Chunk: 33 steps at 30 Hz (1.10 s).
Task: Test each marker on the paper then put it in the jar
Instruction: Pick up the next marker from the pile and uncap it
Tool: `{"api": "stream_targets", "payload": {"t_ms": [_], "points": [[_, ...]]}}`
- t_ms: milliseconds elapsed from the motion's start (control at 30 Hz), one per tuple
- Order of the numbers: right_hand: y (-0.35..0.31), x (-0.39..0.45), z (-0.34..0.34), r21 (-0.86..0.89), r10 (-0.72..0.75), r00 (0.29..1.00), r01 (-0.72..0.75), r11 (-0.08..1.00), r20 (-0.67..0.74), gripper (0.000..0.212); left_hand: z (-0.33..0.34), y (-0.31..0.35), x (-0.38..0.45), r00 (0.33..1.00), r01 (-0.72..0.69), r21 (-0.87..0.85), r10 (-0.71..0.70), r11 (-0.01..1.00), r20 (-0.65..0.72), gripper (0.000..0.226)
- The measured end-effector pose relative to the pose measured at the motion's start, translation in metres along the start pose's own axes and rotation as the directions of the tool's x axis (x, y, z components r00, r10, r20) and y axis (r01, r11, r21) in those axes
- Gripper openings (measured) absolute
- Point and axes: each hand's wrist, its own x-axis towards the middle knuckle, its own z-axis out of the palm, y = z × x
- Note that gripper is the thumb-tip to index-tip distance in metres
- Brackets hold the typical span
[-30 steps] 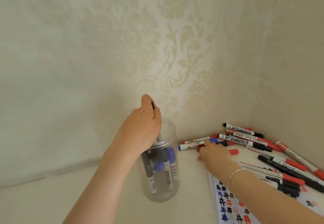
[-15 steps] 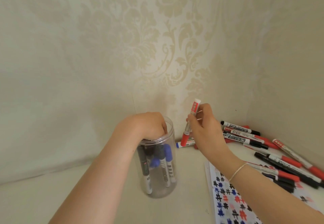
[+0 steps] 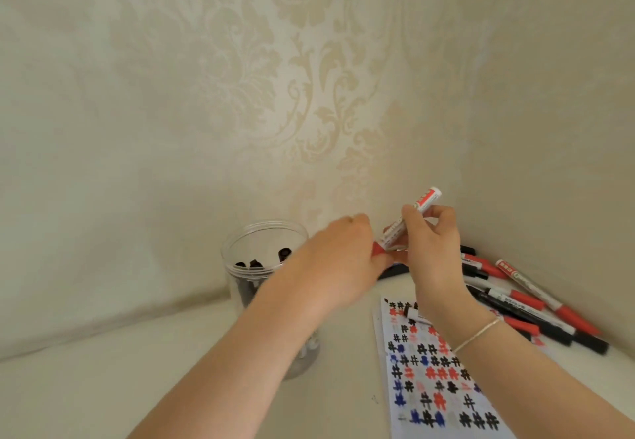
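right hand (image 3: 431,249): fingers curled round the white barrel of a red marker (image 3: 410,218), held tilted, butt end up toward the wall
left hand (image 3: 343,260): fingertips pinch the red cap end of the same marker; slightly blurred, cap on or off cannot tell
red marker: slim cylinder, smooth plastic, white label with red print, red cap low-left; in the air between jar and loose pile, above the far edge of the paper
jar (image 3: 261,243): clear plastic cylinder, ribbed threaded rim, no lid; stands on the table left of the hands, partly behind the left forearm; dark marker ends poke up inside
paper (image 3: 436,380): flat white sheet, lower right, covered with rows of hash-shaped test marks in black, red and blue
loose markers (image 3: 522,304): pile on the table at right, lying crossed; red-capped and black-capped, white or black barrels, some overlap the paper's far corner
bracelet (image 3: 477,334): thin pale chain on right wrist
table (image 3: 137,370): matte cream surface, smooth
wall (image 3: 275,95): cream wallpaper, embossed damask leaf pattern, meets a side wall at the corner on the right
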Motion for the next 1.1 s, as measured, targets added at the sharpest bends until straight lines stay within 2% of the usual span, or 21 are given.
{"api": "stream_targets", "payload": {"t_ms": [67, 133, 200, 267, 333, 400, 533, 667, 900, 1033, 1100], "points": [[0.0, -0.001, -0.005, 0.026, -0.014, 1.0, 0.014, 1.0, -0.014, 0.009, 0.018, 0.002, 0.007, 0.999, -0.017, -0.056, 0.019, 0.998, 0.032, 0.03], [-0.004, 0.0, -0.012, 0.009, -0.011, 0.999, 0.011, 1.0, 0.041, 0.012, 0.028, 0.003, 0.009, 0.997, -0.034, -0.255, 0.049, 0.966, 0.051, 0.023], [-0.009, 0.001, -0.022, 0.0, 0.052, 0.978, -0.053, 0.999, 0.203, 0.021, 0.032, 0.002, 0.009, 0.988, -0.09, -0.397, 0.132, 0.914, 0.081, 0.019], [-0.012, 0.001, -0.031, -0.023, 0.138, 0.915, -0.14, 0.99, 0.379, 0.032, 0.035, 0.001, 0.009, 0.973, -0.135, -0.503, 0.21, 0.853, 0.095, 0.016], [-0.012, 0.002, -0.037, -0.076, 0.172, 0.873, -0.154, 0.985, 0.457, 0.033, 0.035, 0.004, 0.005, 0.963, -0.082, -0.656, 0.229, 0.75, 0.142, 0.018], [-0.01, 0.001, -0.04, -0.094, 0.158, 0.866, -0.129, 0.987, 0.474, 0.033, 0.032, 0.006, 0.001, 0.946, 0.005, -0.756, 0.242, 0.654, 0.216, 0.023], [-0.009, -0.003, -0.045, -0.068, 0.126, 0.868, -0.106, 0.992, 0.48, 0.033, 0.037, 0.006, 0.0, 0.926, 0.021, -0.809, 0.293, 0.588, 0.237, 0.026], [-0.007, -0.003, -0.05, -0.033, 0.165, 0.844, -0.172, 0.985, 0.511, 0.032, 0.045, 0.008, 0.002, 0.943, 0.032, -0.854, 0.268, 0.52, 0.198, 0.025], [-0.003, 0.001, -0.06, -0.03, 0.194, 0.808, -0.214, 0.976, 0.557, 0.029, 0.067, 0.013, 0.002, 0.981, -0.073, -0.874, 0.195, 0.48, 0.026, 0.027], [-0.007, -0.001, -0.071, -0.056, 0.195, 0.781, -0.202, 0.978, 0.593, 0.027, 0.073, 0.017, 0.0, 0.967, -0.022, -0.904, 0.239, 0.427, 0.09, 0.029], [-0.011, 0.001, -0.078, -0.084, 0.186, 0.795, -0.169, 0.982, 0.577, 0.023, 0.078, 0.014, 0.0, 0.954, 0.008, -0.877, 0.258, 0.48, 0.15, 0.027]]}}
